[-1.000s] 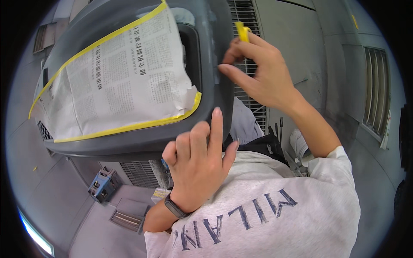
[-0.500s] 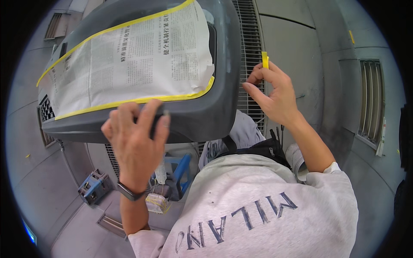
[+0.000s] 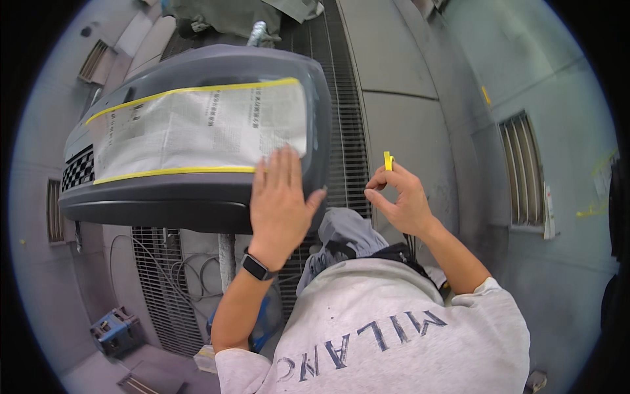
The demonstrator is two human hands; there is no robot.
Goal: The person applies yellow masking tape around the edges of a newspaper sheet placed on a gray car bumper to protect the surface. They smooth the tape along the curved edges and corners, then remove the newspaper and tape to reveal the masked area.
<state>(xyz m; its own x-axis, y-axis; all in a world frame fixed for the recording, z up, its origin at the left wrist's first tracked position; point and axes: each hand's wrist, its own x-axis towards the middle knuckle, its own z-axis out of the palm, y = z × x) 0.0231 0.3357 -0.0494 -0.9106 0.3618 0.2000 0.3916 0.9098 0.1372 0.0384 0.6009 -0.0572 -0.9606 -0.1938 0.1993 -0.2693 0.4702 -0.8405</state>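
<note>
A dark grey car bumper (image 3: 197,197) spans the left and middle in front of me, with a checkered grille at its left end. Over its face lies a sheet of newspaper (image 3: 197,131), edged above and below with yellow masking tape (image 3: 164,173). My left hand (image 3: 281,197) lies flat over the sheet's lower right corner, fingers stretched out; that corner is hidden beneath it. Off to the right of the bumper, my right hand (image 3: 401,197) is in the air with curled fingers, holding a narrow roll of yellow tape (image 3: 388,161), seen nearly edge-on.
Floor grating (image 3: 344,118) runs past the bumper's right side. A covered grey object (image 3: 230,23) stands beyond it. Below left are a blue box-like thing (image 3: 117,330) and a looped hose (image 3: 190,279). A louvred vent (image 3: 523,171) is set in the right wall.
My left hand has moved right along the lower tape edge and flattened onto the sheet's corner. My right hand still holds the tape roll. The view has shifted, showing more beyond the bumper.
</note>
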